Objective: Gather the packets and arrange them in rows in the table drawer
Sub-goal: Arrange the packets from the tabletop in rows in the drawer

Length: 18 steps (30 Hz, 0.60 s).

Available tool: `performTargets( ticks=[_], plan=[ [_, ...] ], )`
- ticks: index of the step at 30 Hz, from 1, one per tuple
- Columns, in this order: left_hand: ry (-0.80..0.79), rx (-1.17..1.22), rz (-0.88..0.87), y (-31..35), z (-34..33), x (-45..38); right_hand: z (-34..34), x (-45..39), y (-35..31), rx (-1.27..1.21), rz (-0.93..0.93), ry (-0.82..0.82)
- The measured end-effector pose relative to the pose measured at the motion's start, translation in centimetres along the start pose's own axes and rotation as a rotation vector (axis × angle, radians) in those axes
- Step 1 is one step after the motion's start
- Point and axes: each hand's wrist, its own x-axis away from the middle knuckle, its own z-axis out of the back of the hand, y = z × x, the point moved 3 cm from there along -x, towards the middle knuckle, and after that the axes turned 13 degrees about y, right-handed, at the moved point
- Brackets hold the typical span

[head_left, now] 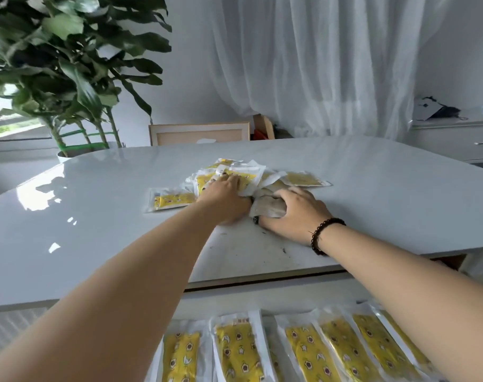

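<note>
- Packets, loose pile [251,175]: yellow-patterned sachets in clear wrap, heaped on the table [97,216] past both sets of fingertips; some lie print-down and show white.
- Single packet [171,199]: flat on the table, just left of the left fingers, at the pile's edge.
- Far packet [303,179]: flat, beyond the right fingertips, at the pile's right edge.
- Left hand [223,197]: palm down on the pile, fingers straight and spread across the top packets, pressing rather than curling round anything.
- Right hand [292,213]: fingers bent over a pale, crumpled bunch [268,209] of packets between the two hands, thumb along its near side; gripping it. Beaded bracelet [323,235] on the wrist.
- Drawer [262,299]: pulled open under the near table edge, well short of both hands, below the forearms.
- Drawer row [303,351]: packets laid side by side, long edges overlapping, yellow face up; the right end is hidden under the right forearm.
- Plant [64,64]: large green leaves, far left, beyond the table.
- Curtain [331,64]: sheer white, behind the table.
- Frame [199,133]: pale wood, upright behind the table's far edge.
- Cabinet [455,139]: white, far right, with dark items on top too blurred to identify.
</note>
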Motion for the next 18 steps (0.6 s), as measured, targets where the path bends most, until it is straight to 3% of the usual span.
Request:
performTargets(
  ticks=[3, 5, 13, 18],
  plan=[
    [0.139, -0.282, -0.094, 0.1, 0.3, 0.2, -0.2, 0.1, -0.1, 0.052, 0.038, 0.035],
    [0.201, -0.348, -0.145, -0.4, 0.6, 0.8, -0.2, 0.2, -0.2, 0.056, 0.048, 0.056],
    [0.326, -0.122, -0.096, -3.1, 2.5, 2.6, 0.3, 0.8, -0.5, -0.01, 0.089, 0.058],
    [0.183, -0.093, -0.268, -1.4, 1.1, 2.1, 0.5, 0.9, -0.9, -0.055, 0.08, 0.048]
  ],
)
